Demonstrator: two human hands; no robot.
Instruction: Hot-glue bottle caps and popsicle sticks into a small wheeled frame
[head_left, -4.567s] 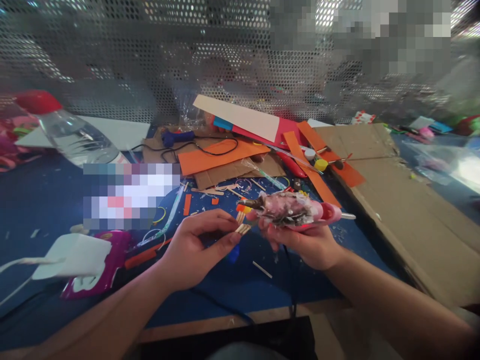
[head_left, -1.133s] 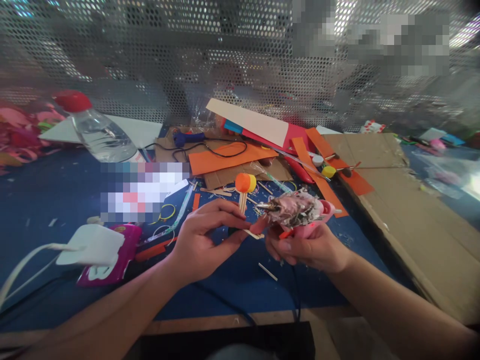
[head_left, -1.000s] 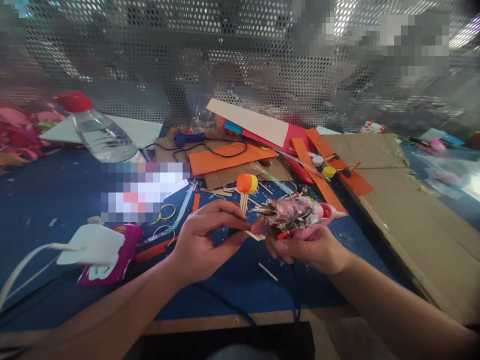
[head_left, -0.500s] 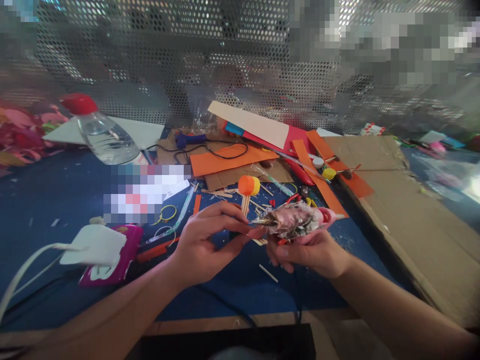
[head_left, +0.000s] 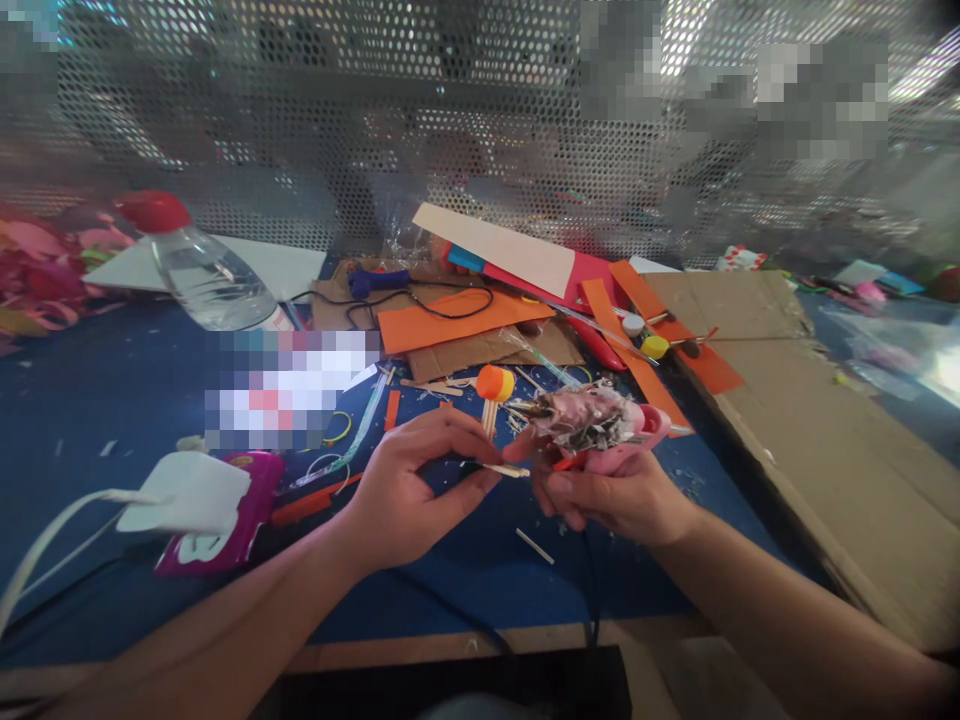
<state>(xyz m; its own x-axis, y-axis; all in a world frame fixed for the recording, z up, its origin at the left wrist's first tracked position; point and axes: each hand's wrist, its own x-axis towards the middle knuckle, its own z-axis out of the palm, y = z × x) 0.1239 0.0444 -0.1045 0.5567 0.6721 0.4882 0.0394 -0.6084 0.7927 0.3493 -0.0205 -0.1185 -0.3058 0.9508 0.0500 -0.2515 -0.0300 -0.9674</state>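
Between the thumb and fingers of my left hand [head_left: 429,478] is a small piece made of thin wooden sticks [head_left: 508,470], their pale ends poking out toward the right. Sticks also rise behind the fingertips to an orange and yellow bottle cap [head_left: 494,383]; whether both sets are joined is hidden. My right hand [head_left: 619,495] is wrapped round a pink hot glue gun [head_left: 624,430], its front crusted with grey, stringy glue residue. The gun's metal nozzle [head_left: 525,408] points left, just above and apart from the stick ends.
A loose stick [head_left: 535,546] lies on the blue tabletop. To the left are a magenta power strip [head_left: 247,510] with a white plug [head_left: 191,492] and a water bottle [head_left: 214,275]. Orange strips [head_left: 465,318] lie behind; a cardboard sheet [head_left: 847,430] covers the right side.
The glue gun's nozzle has lifted up and away from the left fingertips. The pale stick ends in my left hand now show more plainly. Both hands keep their hold.
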